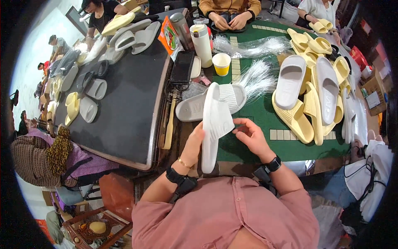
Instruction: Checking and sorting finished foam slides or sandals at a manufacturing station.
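A light grey slide slipper (210, 149) stands on end in front of me, its wide strap toward the right. My left hand (194, 143) is closed around the sole's left edge. Beside the strap's right edge is my right hand (251, 136), thumb and forefinger curved and apart, tips at the strap's corner. Whether they touch it is hard to tell. Behind the held slipper, another grey slipper (190, 108) lies on the green mat (265, 151). A bundle of clear white strands (257, 81) fans out beside that slipper.
Cream slippers (294, 120) and grey slippers (290, 81) are piled at right. A paper cup (222, 64), a white bottle (202, 45) and a phone-like black object (182, 66) stand or lie ahead. More slippers cover part of the black table (120, 95). A co-worker's hands (230, 21) are opposite.
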